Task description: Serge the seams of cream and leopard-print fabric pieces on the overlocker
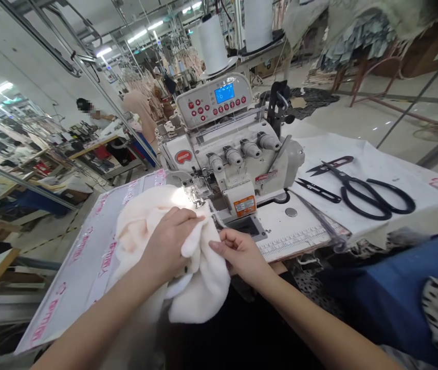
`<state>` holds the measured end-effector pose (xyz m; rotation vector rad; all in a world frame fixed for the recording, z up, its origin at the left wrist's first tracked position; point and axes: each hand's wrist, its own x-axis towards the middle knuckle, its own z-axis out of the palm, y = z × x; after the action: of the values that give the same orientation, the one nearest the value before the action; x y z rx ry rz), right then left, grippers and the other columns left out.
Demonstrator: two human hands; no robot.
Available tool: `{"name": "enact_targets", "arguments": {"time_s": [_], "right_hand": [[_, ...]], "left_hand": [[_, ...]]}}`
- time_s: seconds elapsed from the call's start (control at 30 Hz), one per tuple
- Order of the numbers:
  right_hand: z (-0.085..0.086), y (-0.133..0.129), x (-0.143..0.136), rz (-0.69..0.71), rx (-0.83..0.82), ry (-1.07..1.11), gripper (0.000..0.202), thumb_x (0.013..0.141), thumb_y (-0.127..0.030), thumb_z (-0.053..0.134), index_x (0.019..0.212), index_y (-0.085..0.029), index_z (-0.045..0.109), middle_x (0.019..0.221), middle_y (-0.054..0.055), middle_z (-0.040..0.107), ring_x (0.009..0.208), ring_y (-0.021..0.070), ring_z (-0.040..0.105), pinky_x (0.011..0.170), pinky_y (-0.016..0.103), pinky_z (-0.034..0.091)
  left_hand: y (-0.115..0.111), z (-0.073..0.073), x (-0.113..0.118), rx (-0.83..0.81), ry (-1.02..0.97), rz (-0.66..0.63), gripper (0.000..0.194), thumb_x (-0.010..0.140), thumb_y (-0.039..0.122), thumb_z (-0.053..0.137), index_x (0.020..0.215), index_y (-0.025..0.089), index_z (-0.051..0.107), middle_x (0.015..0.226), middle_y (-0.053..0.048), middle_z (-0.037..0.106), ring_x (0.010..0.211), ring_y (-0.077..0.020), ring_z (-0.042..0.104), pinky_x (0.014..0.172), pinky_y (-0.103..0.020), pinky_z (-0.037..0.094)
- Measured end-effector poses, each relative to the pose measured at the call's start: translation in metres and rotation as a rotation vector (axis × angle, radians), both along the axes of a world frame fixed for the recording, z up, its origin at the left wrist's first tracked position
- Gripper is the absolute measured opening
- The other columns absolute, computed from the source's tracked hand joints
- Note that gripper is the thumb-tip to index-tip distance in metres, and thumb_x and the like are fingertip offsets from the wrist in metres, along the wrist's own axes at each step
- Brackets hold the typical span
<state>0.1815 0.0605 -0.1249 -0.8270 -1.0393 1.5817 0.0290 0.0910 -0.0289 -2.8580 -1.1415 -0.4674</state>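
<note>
A cream, fluffy fabric piece lies bunched at the front of a white overlock sewing machine. Its far edge reaches the lit needle and presser foot area. My left hand is closed over the fabric just in front of the presser foot, fingers curled on the folds. To its right, my right hand pinches the fabric's right edge between thumb and fingers. Part of the fabric hangs over the table's front edge. The needle itself is too small to make out.
On the right of the table lie black-handled scissors and two thread snips. White thread cones stand behind the machine. Blue cloth sits at lower right. A person works farther back on the left.
</note>
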Motion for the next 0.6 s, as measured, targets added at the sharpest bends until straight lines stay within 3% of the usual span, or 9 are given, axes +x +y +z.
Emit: {"name": "enact_targets", "arguments": {"time_s": [0.17,0.4,0.6], "right_hand": [[0.002,-0.004,-0.002,0.007,-0.005,0.0,0.03,0.072,-0.045,0.06,0.065,-0.018,0.048,0.049,-0.007,0.042,0.04,0.0056,0.034,0.038,0.018,0.028],[0.005,0.01,0.0,-0.085,0.142,-0.131,0.02,0.075,-0.035,0.057,0.069,-0.017,0.053,0.058,-0.004,0.046,0.052,0.0091,0.039,0.048,0.02,0.03],[0.003,0.0,-0.001,-0.046,0.143,-0.218,0.015,0.074,-0.032,0.056,0.069,-0.017,0.055,0.059,-0.003,0.046,0.054,0.0109,0.04,0.051,0.022,0.033]], "left_hand": [[-0.006,-0.002,0.007,0.079,0.142,-0.018,0.027,0.078,0.014,0.045,0.101,0.009,0.058,0.091,-0.011,0.055,0.079,-0.0192,0.044,0.071,-0.035,0.042],[0.001,-0.003,0.016,0.213,0.321,0.033,0.021,0.08,0.012,0.043,0.094,0.008,0.058,0.083,-0.01,0.053,0.076,-0.0209,0.042,0.068,-0.035,0.041],[-0.003,0.001,0.02,0.235,0.236,0.041,0.013,0.077,0.011,0.045,0.078,0.011,0.058,0.071,-0.007,0.049,0.068,-0.0191,0.04,0.062,-0.033,0.039]]}}
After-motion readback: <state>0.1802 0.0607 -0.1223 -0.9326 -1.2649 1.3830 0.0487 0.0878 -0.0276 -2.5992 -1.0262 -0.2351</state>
